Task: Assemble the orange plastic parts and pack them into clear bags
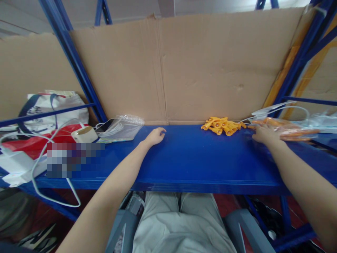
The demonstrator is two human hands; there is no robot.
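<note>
My left hand (156, 136) rests on the blue shelf top (184, 161), its fingers loosely curled with a gap at the thumb and nothing visible in them. On the right, my right hand (265, 135) is closed at the left end of a clear plastic bag (300, 133) with orange pieces inside; its fingertips are partly hidden. Just left of that hand lies a loose pile of yellow-orange funnel-shaped plastic pieces (223, 125). Their wide round mouths mostly face me.
A tall cardboard sheet (210, 66) stands along the back between blue metal posts (79, 66). At left are a clear plastic sleeve (126, 128), a white charger (84, 134), cables, a red bag (39, 144) and a white tote bag (55, 112). Chair armrests (244, 225) flank my legs.
</note>
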